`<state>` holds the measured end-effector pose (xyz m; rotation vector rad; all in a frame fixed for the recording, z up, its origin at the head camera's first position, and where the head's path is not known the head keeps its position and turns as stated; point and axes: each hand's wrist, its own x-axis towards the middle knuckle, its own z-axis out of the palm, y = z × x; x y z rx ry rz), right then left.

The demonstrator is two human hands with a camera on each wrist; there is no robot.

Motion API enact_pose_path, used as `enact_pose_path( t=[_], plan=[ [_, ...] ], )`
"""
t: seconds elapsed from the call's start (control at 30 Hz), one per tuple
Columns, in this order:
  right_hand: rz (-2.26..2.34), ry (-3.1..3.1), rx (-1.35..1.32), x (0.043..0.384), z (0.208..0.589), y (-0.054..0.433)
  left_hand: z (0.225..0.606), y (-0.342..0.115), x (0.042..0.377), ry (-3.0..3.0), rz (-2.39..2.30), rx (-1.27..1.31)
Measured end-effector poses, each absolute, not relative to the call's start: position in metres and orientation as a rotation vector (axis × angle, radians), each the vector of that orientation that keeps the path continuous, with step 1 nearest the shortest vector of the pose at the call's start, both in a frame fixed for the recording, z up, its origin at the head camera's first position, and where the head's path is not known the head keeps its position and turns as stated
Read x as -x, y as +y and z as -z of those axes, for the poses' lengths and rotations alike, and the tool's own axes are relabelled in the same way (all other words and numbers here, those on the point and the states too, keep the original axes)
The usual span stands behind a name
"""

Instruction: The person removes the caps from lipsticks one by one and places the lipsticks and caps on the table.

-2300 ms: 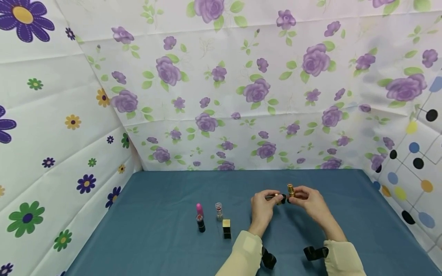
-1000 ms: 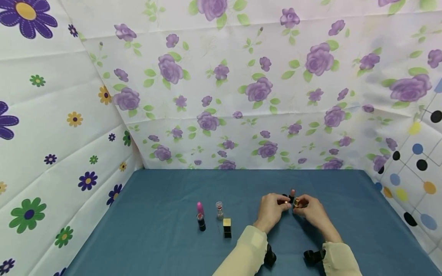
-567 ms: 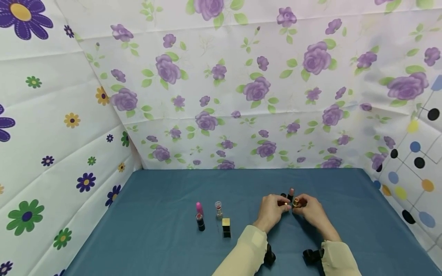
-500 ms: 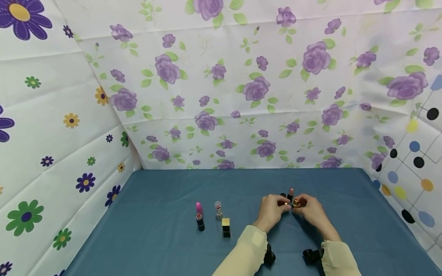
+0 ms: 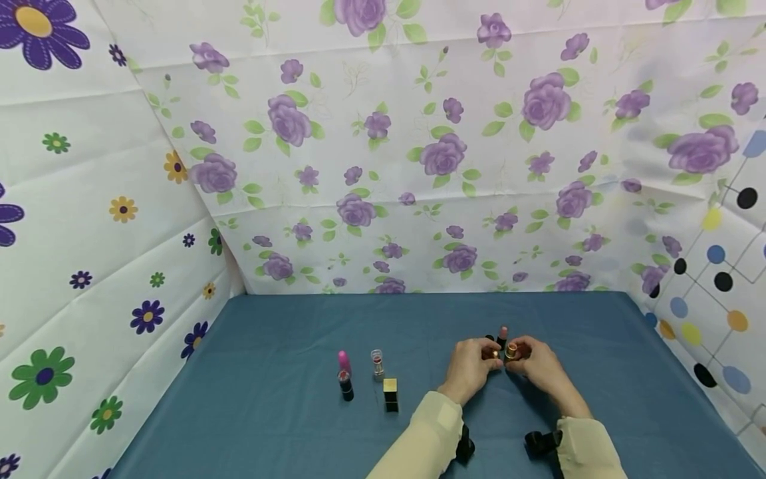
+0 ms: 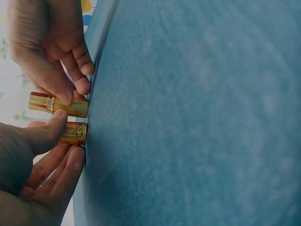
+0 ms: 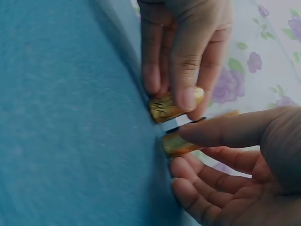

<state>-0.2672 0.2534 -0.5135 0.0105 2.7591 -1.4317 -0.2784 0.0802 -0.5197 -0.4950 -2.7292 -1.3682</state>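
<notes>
Right of centre in the head view, the left hand (image 5: 469, 366) pinches a gold, lettered, metallic-looking cylinder (image 6: 75, 134) and the right hand (image 5: 540, 362) a gold, stepped, metallic-looking tube (image 6: 78, 109); both are roughly upright, just apart, presumably held low so the flat blue tablecloth (image 5: 251, 406) steadies them.

Soft, even light fills the head view, paling the floral backdrop (image 5: 395, 226) beyond the left hand (image 5: 469, 367); a faint shadow darkens the worktop (image 5: 287, 426) beneath the right hand (image 5: 538, 364). Both wrist views look dimmer and softly blurred, with a bright glint on the gold tube (image 7: 162, 107) in the left hand.
</notes>
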Motion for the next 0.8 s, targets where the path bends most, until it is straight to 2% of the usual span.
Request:
enact_pose_path(
  t=[0.27,0.5,0.8],
  plan=[
    [1.520,2.636,0.056,0.265,0.497,0.257,0.517,0.076,0.277,-2.735,1.438,0.477],
    [1.515,2.786,0.051,0.261,0.484,0.259,0.502,0.074,0.273,-2.677,1.404,0.486],
    [1.630,2.889,-0.004,0.257,0.477,0.261,0.478,0.068,0.267,-2.593,1.504,0.626]
  ],
)
